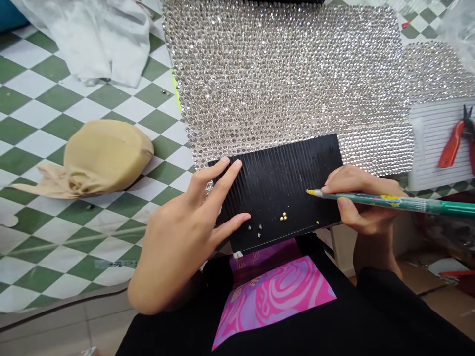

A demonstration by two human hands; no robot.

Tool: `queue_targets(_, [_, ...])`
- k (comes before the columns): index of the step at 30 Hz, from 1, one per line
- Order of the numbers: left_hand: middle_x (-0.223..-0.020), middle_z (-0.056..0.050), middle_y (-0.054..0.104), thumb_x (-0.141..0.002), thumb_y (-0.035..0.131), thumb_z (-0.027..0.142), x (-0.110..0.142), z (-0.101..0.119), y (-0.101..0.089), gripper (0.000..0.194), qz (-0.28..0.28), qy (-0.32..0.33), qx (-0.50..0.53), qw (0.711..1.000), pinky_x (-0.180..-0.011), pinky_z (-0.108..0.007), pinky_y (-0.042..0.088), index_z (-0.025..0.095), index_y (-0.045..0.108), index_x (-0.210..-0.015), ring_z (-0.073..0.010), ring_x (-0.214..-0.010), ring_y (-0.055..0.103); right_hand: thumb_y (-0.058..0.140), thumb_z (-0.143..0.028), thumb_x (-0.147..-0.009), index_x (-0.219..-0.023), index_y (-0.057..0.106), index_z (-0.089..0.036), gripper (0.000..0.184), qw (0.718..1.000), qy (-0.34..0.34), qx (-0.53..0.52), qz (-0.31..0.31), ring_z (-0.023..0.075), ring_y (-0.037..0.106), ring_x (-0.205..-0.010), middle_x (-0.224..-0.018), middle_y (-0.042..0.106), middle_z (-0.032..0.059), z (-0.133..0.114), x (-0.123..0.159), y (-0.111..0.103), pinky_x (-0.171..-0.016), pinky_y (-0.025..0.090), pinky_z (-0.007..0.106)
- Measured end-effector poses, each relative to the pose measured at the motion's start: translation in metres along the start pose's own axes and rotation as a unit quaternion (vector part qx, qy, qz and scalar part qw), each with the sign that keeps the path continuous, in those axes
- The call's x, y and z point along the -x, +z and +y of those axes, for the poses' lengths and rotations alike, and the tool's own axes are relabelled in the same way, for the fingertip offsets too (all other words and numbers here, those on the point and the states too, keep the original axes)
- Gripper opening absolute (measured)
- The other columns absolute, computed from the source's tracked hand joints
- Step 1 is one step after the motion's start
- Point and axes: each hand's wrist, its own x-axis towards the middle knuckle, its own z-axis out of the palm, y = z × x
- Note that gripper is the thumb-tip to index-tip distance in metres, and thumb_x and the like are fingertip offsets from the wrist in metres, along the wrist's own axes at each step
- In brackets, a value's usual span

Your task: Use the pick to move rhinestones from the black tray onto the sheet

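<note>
A black ridged board (276, 173) lies at the table's front edge, its upper edge against a glittering rhinestone mat (282, 74). My left hand (185, 222) rests on the board's left end with fingers apart, holding nothing. In my right hand (358, 179) is a green pen-like stick (419, 204) with a yellow tip, pinched between thumb and fingers. That tip touches or hovers just over the right part of the board; a tiny speck may be at it. Below, a small cluster of gold beads (284, 216) and several tiny bits (259, 227) lie loose on the board.
Left on the checkered tablecloth (122, 101) sits a tan knotted fabric bundle (107, 153). White cloth or plastic (107, 44) lies behind it. Red-handled pliers (453, 141) rest on a white lined pad (426, 133) at the right. A pink and purple print (278, 301) shows on the lap.
</note>
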Motion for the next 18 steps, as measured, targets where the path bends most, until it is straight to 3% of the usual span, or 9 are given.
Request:
queue_targets(14, [-0.146,-0.017,0.055,-0.099,0.052,0.040,0.000,-0.002,0.001,0.061,0.009,0.006,0.015,1.000,-0.057,-0.035,0.047,0.014,0.037,-0.152,-0.0257,-0.096,0.073,0.058,-0.006,-0.079,-0.098,0.070,-0.021,0.027,1.000,-0.005,-0.015,-0.025,0.0129,0.062,-0.071,-0.078,0.067,0.0005,0.000,-0.004,0.001,-0.066,0.053,0.031])
queue_targets(18, [-0.145,-0.016,0.055,-0.099,0.051,0.042,0.001,-0.002,0.002,0.060,0.022,0.007,0.017,1.000,-0.056,-0.035,0.045,0.014,0.039,-0.151,-0.0252,-0.094,0.073,0.059,-0.012,-0.082,-0.094,0.073,-0.023,0.022,0.995,0.019,-0.054,0.085,0.0128,0.062,-0.068,-0.078,0.068,-0.0001,0.009,-0.007,-0.007,-0.062,0.051,0.031])
